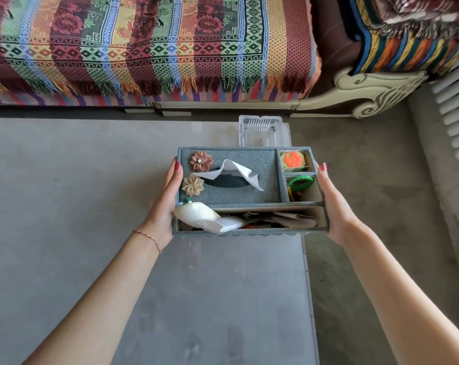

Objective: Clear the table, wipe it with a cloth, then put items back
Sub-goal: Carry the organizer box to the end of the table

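A blue-grey fabric tissue-box organiser [239, 196] is held between both hands above the right part of the grey table [91, 206]. My left hand [167, 198] grips its left side and my right hand [333, 204] grips its right side. A white tissue [233, 172] sticks out of the slot, beside two fabric flowers [200, 160]. Small compartments on the right hold an orange-and-yellow item [293, 159] and a green ring [299, 182]. The front compartment holds a white pouch [196, 212] and papers. A clear plastic tray [260, 130] sits on the table's far edge behind the organiser.
A sofa with a striped patterned blanket [144, 48] runs along the far side of the table. Its carved cream armrest [368, 93] is at the right. Grey floor [368, 233] lies right of the table's edge, and a white radiator [457, 114] lines the right wall.
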